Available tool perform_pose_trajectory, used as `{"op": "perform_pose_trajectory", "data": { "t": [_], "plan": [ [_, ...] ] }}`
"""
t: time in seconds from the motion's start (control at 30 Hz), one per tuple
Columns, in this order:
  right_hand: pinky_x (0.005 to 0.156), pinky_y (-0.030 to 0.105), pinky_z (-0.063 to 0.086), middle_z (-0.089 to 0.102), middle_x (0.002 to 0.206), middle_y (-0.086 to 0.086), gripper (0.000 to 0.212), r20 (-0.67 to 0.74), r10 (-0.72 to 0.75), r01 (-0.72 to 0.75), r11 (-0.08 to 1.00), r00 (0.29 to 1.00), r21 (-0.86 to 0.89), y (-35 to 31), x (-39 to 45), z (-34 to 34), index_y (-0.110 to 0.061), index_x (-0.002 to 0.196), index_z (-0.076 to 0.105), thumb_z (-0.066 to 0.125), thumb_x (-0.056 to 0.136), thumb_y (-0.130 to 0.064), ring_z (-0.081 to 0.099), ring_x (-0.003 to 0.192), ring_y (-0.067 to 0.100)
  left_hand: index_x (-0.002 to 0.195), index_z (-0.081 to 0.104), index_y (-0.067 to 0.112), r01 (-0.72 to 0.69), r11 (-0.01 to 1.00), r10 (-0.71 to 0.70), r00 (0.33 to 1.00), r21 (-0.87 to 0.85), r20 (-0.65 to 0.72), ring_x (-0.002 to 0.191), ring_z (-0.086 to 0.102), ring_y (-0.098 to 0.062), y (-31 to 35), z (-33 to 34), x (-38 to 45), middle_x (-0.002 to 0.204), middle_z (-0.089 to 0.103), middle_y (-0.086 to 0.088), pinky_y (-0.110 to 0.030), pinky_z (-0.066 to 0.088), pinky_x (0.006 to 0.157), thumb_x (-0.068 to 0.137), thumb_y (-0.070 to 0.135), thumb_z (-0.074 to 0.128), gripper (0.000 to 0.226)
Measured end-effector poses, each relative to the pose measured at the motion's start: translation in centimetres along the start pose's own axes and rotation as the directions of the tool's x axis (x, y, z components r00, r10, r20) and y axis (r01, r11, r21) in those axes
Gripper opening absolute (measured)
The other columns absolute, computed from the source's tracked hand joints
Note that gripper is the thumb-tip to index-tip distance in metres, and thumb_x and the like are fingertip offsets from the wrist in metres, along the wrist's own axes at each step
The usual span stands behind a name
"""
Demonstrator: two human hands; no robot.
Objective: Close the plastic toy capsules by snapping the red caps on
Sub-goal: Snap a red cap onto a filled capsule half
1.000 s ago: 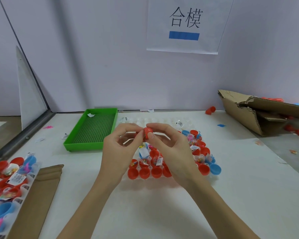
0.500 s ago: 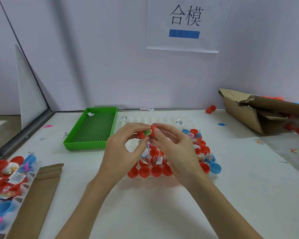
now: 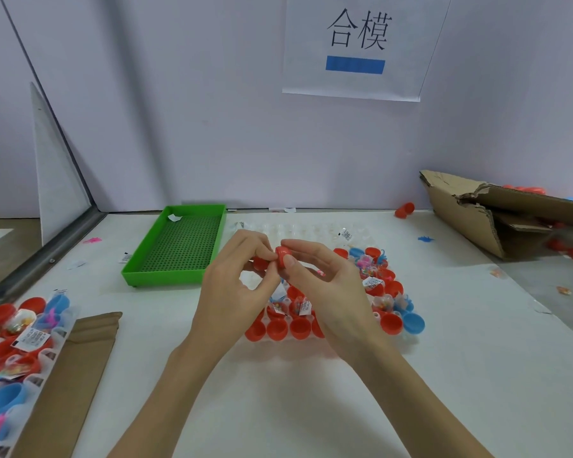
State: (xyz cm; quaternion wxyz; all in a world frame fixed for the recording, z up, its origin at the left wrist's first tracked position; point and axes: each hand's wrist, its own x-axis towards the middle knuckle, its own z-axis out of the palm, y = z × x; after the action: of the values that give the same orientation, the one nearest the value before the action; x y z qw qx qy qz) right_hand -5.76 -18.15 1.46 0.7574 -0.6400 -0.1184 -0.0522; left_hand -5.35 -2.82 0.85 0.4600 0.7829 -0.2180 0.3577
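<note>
Both hands meet above a clear plastic tray (image 3: 407, 342) that holds several red and blue capsule halves with small toys and labels. My right hand (image 3: 325, 292) pinches a red cap (image 3: 282, 255) between thumb and forefinger. My left hand (image 3: 235, 285) pinches a red capsule half (image 3: 261, 263) just left of the cap, and the two pieces touch. A row of red halves (image 3: 278, 328) lines the tray's front edge, partly hidden by my wrists.
A green tray (image 3: 176, 251) stands at the back left. A second tray of capsules (image 3: 17, 338) and a cardboard sheet (image 3: 73, 375) lie at the front left. A torn cardboard box (image 3: 497, 213) sits at the right, with loose red caps (image 3: 404, 209) nearby.
The hands have stayed together over the tray and lifted slightly. The red cap has turned between the fingers and now sits against the piece in the left hand.
</note>
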Motion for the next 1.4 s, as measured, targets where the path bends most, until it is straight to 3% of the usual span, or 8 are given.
{"op": "perform_pose_trajectory", "data": {
  "t": [0.23,0.37,0.47,0.57,0.77,0.97,1.2,1.4],
  "plan": [
    [0.082,0.013,0.055,0.077,0.108,-0.007,0.02,0.005,-0.017,0.016,1.0,1.0,0.023,-0.29,0.28,-0.54,-0.026,0.113,0.076,0.075,0.093,-0.026,0.073,0.104,0.008,0.102,0.076,0.008,-0.033,0.996,0.034,0.999,-0.084,0.011,0.102,0.071,-0.02,-0.23,-0.11,-0.06,0.108,0.07,0.004,-0.032,0.061,0.084,0.094,0.003,0.072,0.01],
    [0.075,0.007,0.052,0.076,0.107,-0.016,0.023,-0.024,-0.011,0.011,0.999,1.0,-0.03,-0.76,0.58,-0.82,-0.033,0.111,0.076,0.077,0.089,-0.037,0.071,0.102,0.0,0.123,0.07,0.015,-0.046,0.997,0.052,0.994,-0.069,0.097,0.121,0.066,-0.013,-0.28,-0.02,-0.19,0.128,0.067,0.011,-0.026,0.055,0.098,0.099,0.007,0.067,0.026],
    [0.077,0.008,0.053,0.076,0.106,-0.015,0.018,-0.042,-0.01,0.007,0.998,0.999,-0.056,-0.7,0.64,-0.98,-0.034,0.107,0.077,0.075,0.09,-0.039,0.071,0.103,0.002,0.131,0.055,0.032,0.085,0.982,-0.07,0.993,-0.167,0.094,0.113,0.07,-0.01,-0.03,0.31,-0.38,0.121,0.071,0.017,-0.022,0.055,0.096,0.098,0.005,0.07,0.045],
    [0.082,0.012,0.055,0.077,0.107,-0.013,0.019,-0.032,0.006,-0.008,0.999,0.999,-0.041,-0.61,0.55,-0.89,-0.033,0.109,0.076,0.074,0.091,-0.039,0.072,0.103,0.005,0.138,0.049,0.028,0.185,0.937,-0.161,0.982,-0.297,0.102,0.117,0.07,-0.017,-0.04,0.22,-0.32,0.127,0.072,0.011,-0.022,0.053,0.099,0.096,0.004,0.072,0.053],
    [0.078,0.012,0.056,0.077,0.104,-0.015,0.017,-0.054,0.012,-0.015,0.999,0.998,-0.046,-0.83,0.56,-0.69,-0.033,0.109,0.076,0.072,0.092,-0.035,0.073,0.1,0.003,0.12,0.071,0.016,0.285,0.88,-0.24,0.957,-0.38,0.161,0.113,0.07,-0.021,-0.03,-0.1,0.24,0.118,0.071,0.002,-0.03,0.057,0.098,0.092,-0.005,0.074,0.035],
    [0.082,0.011,0.054,0.077,0.105,-0.011,0.016,-0.055,-0.006,0.004,1.0,0.998,-0.028,-0.74,0.17,-0.42,-0.028,0.11,0.077,0.072,0.094,-0.031,0.072,0.104,0.004,0.101,0.072,0.011,0.297,0.873,-0.266,0.955,-0.387,0.133,0.1,0.071,-0.022,0.08,-0.14,0.32,0.104,0.071,-0.002,-0.024,0.056,0.088,0.091,0.002,0.077,0.015],
    [0.079,0.012,0.055,0.078,0.103,-0.012,0.019,-0.051,-0.009,0.007,0.999,0.999,-0.041,-0.75,0.27,-0.49,-0.025,0.111,0.076,0.073,0.093,-0.03,0.073,0.099,0.005,0.104,0.073,0.011,0.295,0.884,-0.264,0.955,-0.362,0.134,0.1,0.073,-0.021,0.16,0.08,0.12,0.103,0.074,-0.001,-0.023,0.056,0.092,0.096,0.0,0.071,0.014],
    [0.074,0.013,0.056,0.078,0.1,-0.011,0.019,0.025,-0.009,0.011,0.997,1.0,-0.08,-0.6,0.27,-0.42,-0.026,0.112,0.074,0.075,0.093,-0.026,0.076,0.093,0.009,0.095,0.073,0.008,0.311,0.891,-0.3,0.95,-0.332,0.083,0.089,0.072,-0.018,0.27,-0.31,0.32,0.09,0.074,-0.004,-0.019,0.055,0.084,0.092,-0.01,0.069,0.018]
  ]
}}
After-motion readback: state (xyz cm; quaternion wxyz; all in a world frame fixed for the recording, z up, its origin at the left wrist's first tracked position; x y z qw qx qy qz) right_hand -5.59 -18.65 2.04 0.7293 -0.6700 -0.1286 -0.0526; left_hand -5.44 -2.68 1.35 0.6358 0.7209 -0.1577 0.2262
